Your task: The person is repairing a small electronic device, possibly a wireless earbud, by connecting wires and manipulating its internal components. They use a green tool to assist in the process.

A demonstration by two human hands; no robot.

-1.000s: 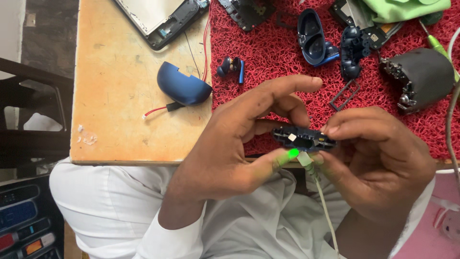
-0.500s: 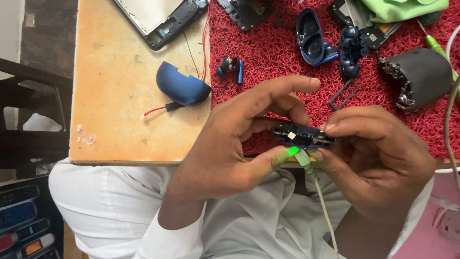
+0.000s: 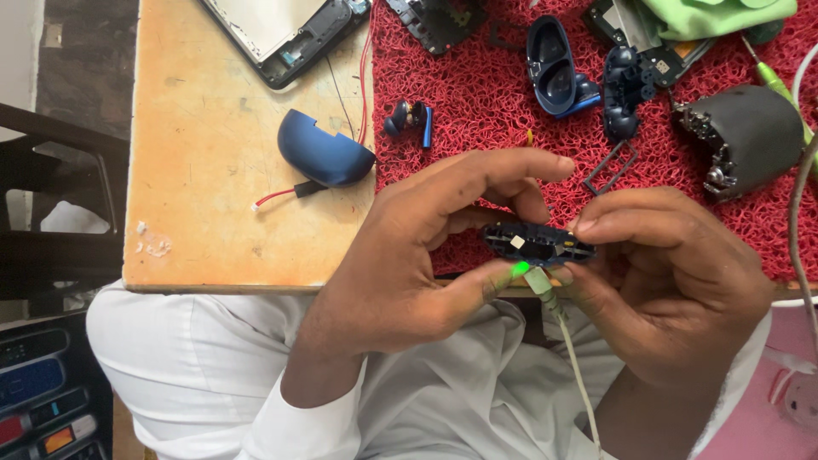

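Both hands hold a small dark circuit module just above the near edge of the desk, where the red mat ends, and a pale cable is plugged into its underside, with a green light glowing at the plug. Judging from this, the step in hand is a powered check of the bare module with its cable attached; the next move seems to call for a steady pinch so the plug stays seated while the board is turned or inspected. The left hand has its thumb and forefinger closed narrowly on the module's left end, the thumb tip lit green, the other fingers spread loosely above. The right hand pinches the right end, its fingers curled tight over the top edge, its thumb below near the plug. A blue shell half lies at the mat's left edge, well apart from the hands.
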